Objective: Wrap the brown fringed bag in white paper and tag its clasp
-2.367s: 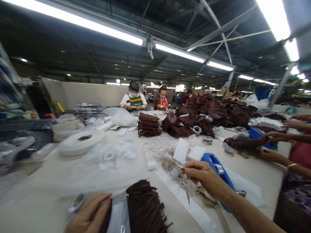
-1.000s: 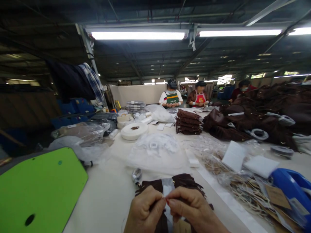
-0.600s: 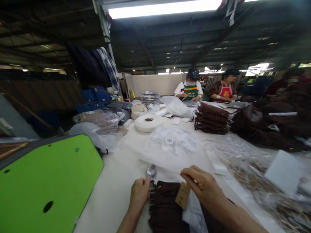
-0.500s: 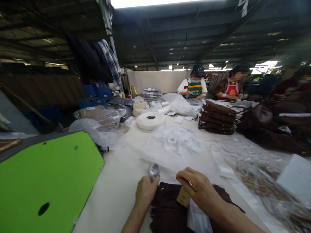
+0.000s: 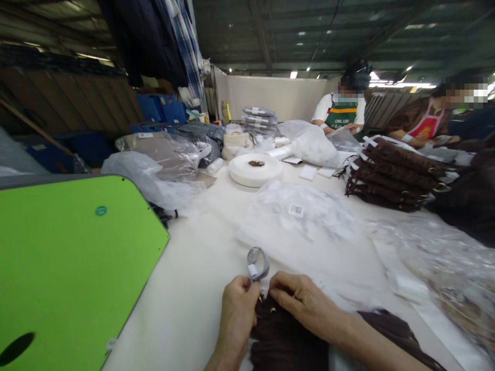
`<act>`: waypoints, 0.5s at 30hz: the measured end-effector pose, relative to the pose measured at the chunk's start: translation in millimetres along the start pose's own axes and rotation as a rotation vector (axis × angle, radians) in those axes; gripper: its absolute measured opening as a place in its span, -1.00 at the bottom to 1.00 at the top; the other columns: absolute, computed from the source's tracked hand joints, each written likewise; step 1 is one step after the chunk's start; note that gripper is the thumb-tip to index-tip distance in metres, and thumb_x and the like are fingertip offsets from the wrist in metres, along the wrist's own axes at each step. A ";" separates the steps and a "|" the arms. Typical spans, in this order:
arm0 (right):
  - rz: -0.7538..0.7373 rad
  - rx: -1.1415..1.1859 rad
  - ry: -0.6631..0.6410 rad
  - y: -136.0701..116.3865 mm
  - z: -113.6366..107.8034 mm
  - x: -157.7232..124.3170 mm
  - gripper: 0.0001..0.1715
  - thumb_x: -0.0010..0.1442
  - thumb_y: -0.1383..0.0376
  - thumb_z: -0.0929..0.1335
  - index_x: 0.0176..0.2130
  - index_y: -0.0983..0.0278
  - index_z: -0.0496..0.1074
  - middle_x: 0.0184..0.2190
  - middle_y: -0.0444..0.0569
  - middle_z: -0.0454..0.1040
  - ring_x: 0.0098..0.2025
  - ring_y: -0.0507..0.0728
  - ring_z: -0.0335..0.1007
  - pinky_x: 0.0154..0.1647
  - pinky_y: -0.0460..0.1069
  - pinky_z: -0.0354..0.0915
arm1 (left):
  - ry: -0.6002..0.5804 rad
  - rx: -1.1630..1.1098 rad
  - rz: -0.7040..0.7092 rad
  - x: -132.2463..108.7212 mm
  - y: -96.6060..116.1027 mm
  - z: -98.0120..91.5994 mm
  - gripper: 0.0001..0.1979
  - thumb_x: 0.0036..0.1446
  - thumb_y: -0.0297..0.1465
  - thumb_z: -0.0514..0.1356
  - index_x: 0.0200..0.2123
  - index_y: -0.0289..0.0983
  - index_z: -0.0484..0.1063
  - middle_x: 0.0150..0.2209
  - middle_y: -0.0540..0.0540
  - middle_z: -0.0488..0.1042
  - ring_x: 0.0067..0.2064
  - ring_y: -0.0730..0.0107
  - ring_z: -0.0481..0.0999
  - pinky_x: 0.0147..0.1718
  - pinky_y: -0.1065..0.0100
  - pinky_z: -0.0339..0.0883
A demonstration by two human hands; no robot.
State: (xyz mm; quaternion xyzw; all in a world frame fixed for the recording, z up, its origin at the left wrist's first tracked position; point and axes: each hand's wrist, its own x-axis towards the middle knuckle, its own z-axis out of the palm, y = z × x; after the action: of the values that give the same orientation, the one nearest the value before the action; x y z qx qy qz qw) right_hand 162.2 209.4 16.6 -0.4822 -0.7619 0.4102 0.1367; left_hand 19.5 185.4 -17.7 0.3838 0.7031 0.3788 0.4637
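A dark brown fringed suede piece (image 5: 286, 340) lies on the white table (image 5: 201, 278) right in front of me. My left hand (image 5: 236, 314) is closed, pinching its top left corner beside a small wrapped metal ring (image 5: 257, 264). My right hand (image 5: 301, 301) is closed too, its fingertips pinching the same top edge just right of the ring. The two hands almost touch. The lower part of the brown piece is hidden under my right forearm.
A bright green panel (image 5: 69, 268) fills the left. Clear plastic bags (image 5: 305, 226) lie beyond my hands, with a white tape roll (image 5: 256, 169) farther back. A stack of brown fringed pieces (image 5: 390, 175) sits at right. Two people (image 5: 342, 105) work across the table.
My head has turned left and dipped down. Both hands have drawn together at the top edge of the brown piece by the ring. The brown paper tag held earlier is out of sight.
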 end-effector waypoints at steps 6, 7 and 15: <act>-0.189 -0.012 0.069 0.6 5.0 8.1 -0.79 0.21 0.30 0.21 -0.34 0.25 0.41 -0.37 -0.08 0.41 -0.28 0.06 0.29 -0.27 -0.08 0.18 | -0.046 -0.190 -0.040 5.9 0.7 -4.8 -0.72 -0.19 -0.16 0.14 -0.60 -0.29 0.29 -0.77 0.14 0.14 -0.74 0.62 0.00 -0.76 0.48 -0.19; -0.201 -0.010 0.063 0.8 5.5 9.2 -0.79 0.21 0.30 0.21 -0.34 0.25 0.41 -0.37 -0.08 0.40 -0.29 0.06 0.29 -0.27 -0.08 0.18 | -0.032 -0.190 -0.042 6.6 -0.8 -4.3 -0.72 -0.20 -0.17 0.15 -0.60 -0.29 0.30 -0.76 0.14 0.14 -0.74 0.62 0.00 -0.75 0.48 -0.18; 0.040 0.153 -0.062 -1.4 -0.1 13.6 -0.87 -0.05 0.44 0.22 -0.52 0.30 0.32 -0.63 -0.22 0.21 -0.54 -0.04 0.09 -0.54 -0.15 0.02 | 0.071 -0.213 -0.031 3.2 -6.5 1.9 -0.79 -0.19 -0.24 0.16 -0.60 -0.29 0.34 -0.75 0.13 0.16 -0.69 0.57 0.08 -0.70 0.48 -0.07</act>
State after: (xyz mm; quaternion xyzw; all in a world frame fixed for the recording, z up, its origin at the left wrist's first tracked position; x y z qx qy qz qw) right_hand 154.6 220.7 15.2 -0.4727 -0.7225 0.4844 0.1414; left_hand 19.1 185.8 -25.2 0.3078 0.6808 0.4573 0.4823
